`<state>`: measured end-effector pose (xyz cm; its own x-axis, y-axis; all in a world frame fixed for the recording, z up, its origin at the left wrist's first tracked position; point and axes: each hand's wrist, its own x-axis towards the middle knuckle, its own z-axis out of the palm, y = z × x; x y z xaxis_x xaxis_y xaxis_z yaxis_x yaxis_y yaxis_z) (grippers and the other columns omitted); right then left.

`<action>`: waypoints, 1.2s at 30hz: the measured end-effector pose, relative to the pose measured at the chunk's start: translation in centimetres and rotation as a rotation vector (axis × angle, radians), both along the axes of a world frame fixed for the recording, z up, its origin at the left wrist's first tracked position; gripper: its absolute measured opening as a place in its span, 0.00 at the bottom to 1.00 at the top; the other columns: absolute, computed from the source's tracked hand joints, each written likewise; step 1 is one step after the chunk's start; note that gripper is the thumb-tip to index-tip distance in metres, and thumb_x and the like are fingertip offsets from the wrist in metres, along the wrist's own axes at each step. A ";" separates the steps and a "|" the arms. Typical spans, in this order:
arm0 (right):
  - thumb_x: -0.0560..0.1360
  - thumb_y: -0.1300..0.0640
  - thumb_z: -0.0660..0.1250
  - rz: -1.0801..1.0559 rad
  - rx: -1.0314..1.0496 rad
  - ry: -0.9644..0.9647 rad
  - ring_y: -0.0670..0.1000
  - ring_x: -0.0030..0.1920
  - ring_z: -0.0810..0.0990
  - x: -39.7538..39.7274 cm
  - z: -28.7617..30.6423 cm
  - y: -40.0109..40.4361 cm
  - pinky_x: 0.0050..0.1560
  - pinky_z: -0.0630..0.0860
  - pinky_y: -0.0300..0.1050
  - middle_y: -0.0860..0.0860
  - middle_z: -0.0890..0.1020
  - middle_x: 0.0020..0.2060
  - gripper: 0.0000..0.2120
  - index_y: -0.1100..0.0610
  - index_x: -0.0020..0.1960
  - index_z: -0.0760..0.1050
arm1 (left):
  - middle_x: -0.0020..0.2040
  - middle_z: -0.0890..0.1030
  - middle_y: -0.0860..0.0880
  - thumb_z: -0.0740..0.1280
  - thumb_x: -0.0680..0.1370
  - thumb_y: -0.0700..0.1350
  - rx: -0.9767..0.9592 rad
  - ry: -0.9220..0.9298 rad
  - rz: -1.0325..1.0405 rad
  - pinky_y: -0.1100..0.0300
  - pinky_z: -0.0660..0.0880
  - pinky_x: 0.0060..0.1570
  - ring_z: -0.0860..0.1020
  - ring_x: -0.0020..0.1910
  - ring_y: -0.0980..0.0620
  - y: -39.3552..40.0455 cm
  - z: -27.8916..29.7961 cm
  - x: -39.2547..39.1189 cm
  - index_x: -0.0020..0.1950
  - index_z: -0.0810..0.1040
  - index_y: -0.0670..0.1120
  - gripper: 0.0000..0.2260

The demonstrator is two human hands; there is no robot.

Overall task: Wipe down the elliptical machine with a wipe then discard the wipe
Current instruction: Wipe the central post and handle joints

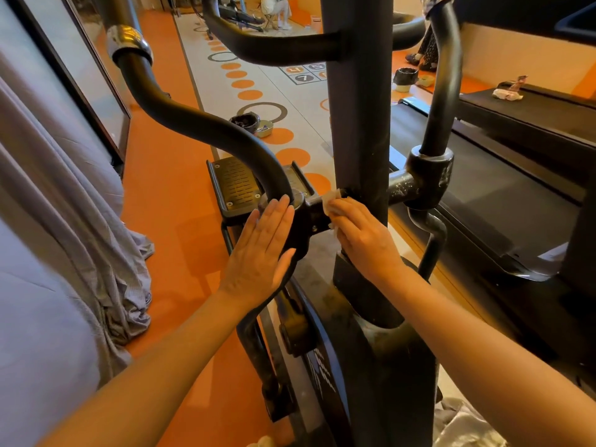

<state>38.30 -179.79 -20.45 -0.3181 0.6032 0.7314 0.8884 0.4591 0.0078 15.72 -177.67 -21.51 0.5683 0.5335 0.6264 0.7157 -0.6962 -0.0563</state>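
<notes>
Wiping the pivot joint.
My right hand (361,233) clenches the wipe (330,199) against it; my left hand (261,250), fingers flat and released, steadies the handlebar (206,127).

Centre post (358,101): matt black metal, dusty and scuffed near its base.
Curved handlebar (180,121): smooth satin black — glossy chrome band (129,43) at upper left.
Wipe (330,201): thin white paper-like cloth, crumpled.
Drape (64,195): grey woven fabric, left edge.

Grey curtain (80,221) bunched at left on orange floor (167,195). Treadmill (503,195) at right, crumpled cloth (508,93) on it. Black bin (244,123) beside pale bowl (265,128).
</notes>
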 end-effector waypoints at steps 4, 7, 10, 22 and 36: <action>0.70 0.68 0.73 -0.022 -0.036 -0.168 0.61 0.59 0.79 1.7 0.4 -0.7 0.63 0.72 0.51 0.62 0.80 0.58 0.18 0.67 0.59 0.79 | 0.79 0.58 0.41 0.58 0.80 0.47 0.041 0.019 -0.012 0.46 0.51 0.78 0.54 0.79 0.44 -0.2 0.6 1.6 0.80 0.51 0.42 0.30; 0.68 0.68 0.76 0.000 -0.051 -0.237 0.61 0.56 0.81 3.0 0.8 -1.2 0.60 0.75 0.50 0.62 0.81 0.57 0.22 0.68 0.61 0.78 | 0.79 0.59 0.41 0.62 0.80 0.45 0.080 0.048 0.007 0.44 0.52 0.77 0.55 0.79 0.44 -0.2 0.8 2.6 0.79 0.55 0.41 0.30; 0.66 0.67 0.78 -0.003 -0.048 -0.330 0.61 0.56 0.80 4.1 1.1 -1.6 0.57 0.78 0.52 0.61 0.80 0.58 0.26 0.67 0.62 0.77 | 0.79 0.59 0.42 0.68 0.78 0.43 0.129 0.088 0.063 0.45 0.50 0.77 0.55 0.79 0.44 -0.1 0.6 3.3 0.79 0.58 0.41 0.33; 0.67 0.62 0.75 -0.204 0.004 -0.478 0.58 0.55 0.72 4.8 0.2 -1.3 0.52 0.73 0.50 0.59 0.67 0.65 0.32 0.66 0.69 0.72 | 0.81 0.54 0.43 0.65 0.78 0.50 0.142 0.245 0.275 0.44 0.41 0.77 0.51 0.79 0.44 -0.7 0.4 5.4 0.81 0.52 0.42 0.36; 0.81 0.50 0.53 -0.229 0.036 -0.615 0.53 0.79 0.48 6.3 0.2 -0.3 0.77 0.40 0.54 0.53 0.53 0.79 0.26 0.58 0.77 0.60 | 0.78 0.34 0.38 0.44 0.84 0.47 -0.115 0.284 0.371 0.49 0.28 0.70 0.31 0.74 0.42 -1.0 1.7 11.3 0.77 0.33 0.37 0.28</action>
